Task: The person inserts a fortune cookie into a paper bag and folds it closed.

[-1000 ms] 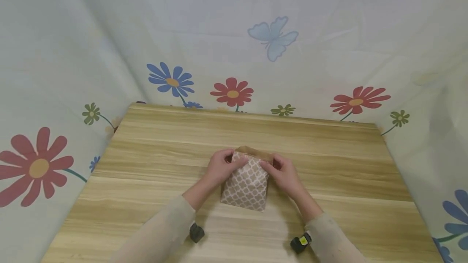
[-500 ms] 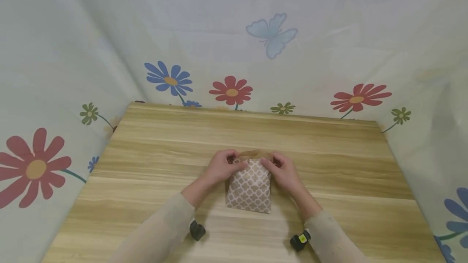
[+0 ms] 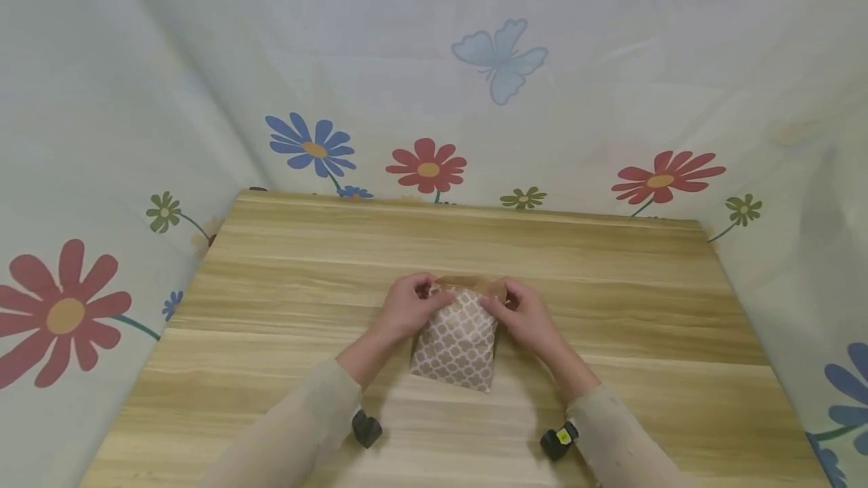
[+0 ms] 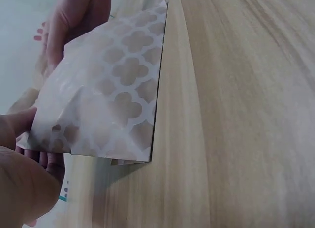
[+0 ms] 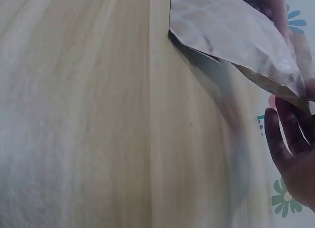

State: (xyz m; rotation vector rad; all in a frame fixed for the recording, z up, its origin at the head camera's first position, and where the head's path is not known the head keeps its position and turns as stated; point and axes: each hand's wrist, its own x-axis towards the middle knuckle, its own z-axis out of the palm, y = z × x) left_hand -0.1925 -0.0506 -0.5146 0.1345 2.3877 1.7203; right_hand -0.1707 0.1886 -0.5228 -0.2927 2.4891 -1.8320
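A small paper bag (image 3: 456,345) with a tan and white lattice print hangs between both hands, its far brown edge (image 3: 468,282) showing beyond the printed face. My left hand (image 3: 411,306) pinches the bag's top left corner, thumb on the printed side. At the top right corner my right hand (image 3: 524,313) grips it the same way. In the left wrist view the printed face (image 4: 129,70) slopes down to the wood. The right wrist view shows the bag's side (image 5: 266,80) folded inward and some right-hand fingers (image 5: 279,139) below it. What is inside the bag is hidden.
The bag is over a wood-grain table (image 3: 325,247). Around the table hangs a pale cloth (image 3: 380,59) printed with flowers and a butterfly. A small black device is on each wrist, one by the left cuff (image 3: 366,428), the other by the right cuff (image 3: 559,440).
The bag's lower end swung to the right, then back to the left. Its brown top edge shifted between the fingers. Both hands stayed at the two top corners.
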